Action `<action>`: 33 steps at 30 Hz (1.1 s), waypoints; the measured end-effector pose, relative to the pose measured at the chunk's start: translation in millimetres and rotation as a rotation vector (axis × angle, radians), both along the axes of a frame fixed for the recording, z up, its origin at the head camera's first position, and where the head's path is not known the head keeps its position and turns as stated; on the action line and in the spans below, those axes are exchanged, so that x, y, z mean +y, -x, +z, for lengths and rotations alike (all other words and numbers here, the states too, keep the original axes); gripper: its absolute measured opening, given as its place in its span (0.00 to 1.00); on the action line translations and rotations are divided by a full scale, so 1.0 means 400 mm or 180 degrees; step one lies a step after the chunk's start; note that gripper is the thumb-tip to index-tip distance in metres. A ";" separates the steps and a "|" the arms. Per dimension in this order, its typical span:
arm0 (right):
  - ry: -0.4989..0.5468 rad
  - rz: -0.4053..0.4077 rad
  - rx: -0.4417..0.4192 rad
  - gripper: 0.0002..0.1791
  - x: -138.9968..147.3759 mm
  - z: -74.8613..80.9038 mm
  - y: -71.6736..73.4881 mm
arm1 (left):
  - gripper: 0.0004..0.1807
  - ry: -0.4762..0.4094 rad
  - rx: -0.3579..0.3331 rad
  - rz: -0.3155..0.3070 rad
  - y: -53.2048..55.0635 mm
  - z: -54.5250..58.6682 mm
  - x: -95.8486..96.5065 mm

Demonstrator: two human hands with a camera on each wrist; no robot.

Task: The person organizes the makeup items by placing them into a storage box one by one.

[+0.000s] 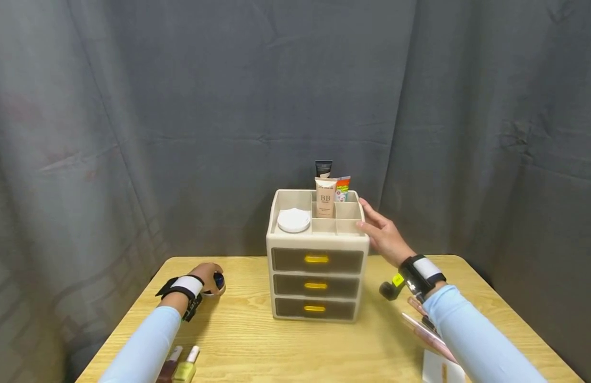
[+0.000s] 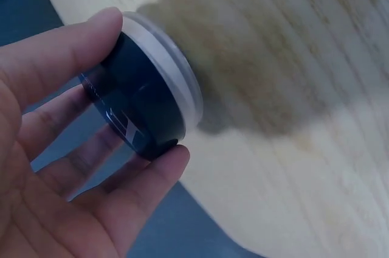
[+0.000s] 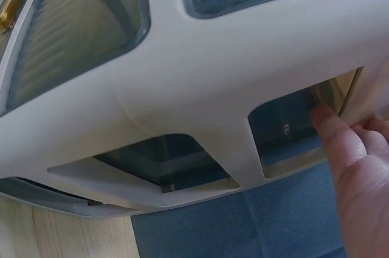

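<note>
A dark blue cosmetic jar (image 2: 137, 97) with a pale clear rim is tilted on its side in my left hand (image 1: 209, 277). The thumb and fingers (image 2: 161, 176) grip it round the edge, close above the left part of the table. In the middle stands a cream drawer organizer (image 1: 318, 242) with dark drawers and gold handles. At its upper right side, my right hand (image 1: 387, 234) holds the wall, with fingertips over the rim. The right wrist view shows one finger (image 3: 337, 133) against the side beside a cutout. The other fingers are partly hidden.
A BB cream tube (image 1: 325, 199), a black tube (image 1: 323, 168), an orange tube (image 1: 342, 187) and a white round puff (image 1: 293, 219) sit in the organizer's top. Nail polish bottles (image 1: 186, 368) lie front left. Pink sticks (image 1: 431, 336) and a black-and-yellow item (image 1: 392, 288) lie right.
</note>
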State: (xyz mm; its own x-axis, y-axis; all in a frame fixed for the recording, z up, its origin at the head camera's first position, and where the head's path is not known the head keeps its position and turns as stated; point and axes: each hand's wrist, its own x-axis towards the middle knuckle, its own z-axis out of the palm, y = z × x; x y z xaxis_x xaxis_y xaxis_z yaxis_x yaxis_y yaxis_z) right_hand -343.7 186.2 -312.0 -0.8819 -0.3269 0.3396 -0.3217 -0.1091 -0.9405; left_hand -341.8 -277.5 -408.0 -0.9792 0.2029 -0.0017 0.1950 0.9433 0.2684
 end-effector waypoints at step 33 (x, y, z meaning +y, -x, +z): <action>-0.0045 -0.0078 -0.0050 0.39 -0.005 -0.001 0.006 | 0.31 0.0455 0.0196 -0.1034 -0.107 0.498 0.194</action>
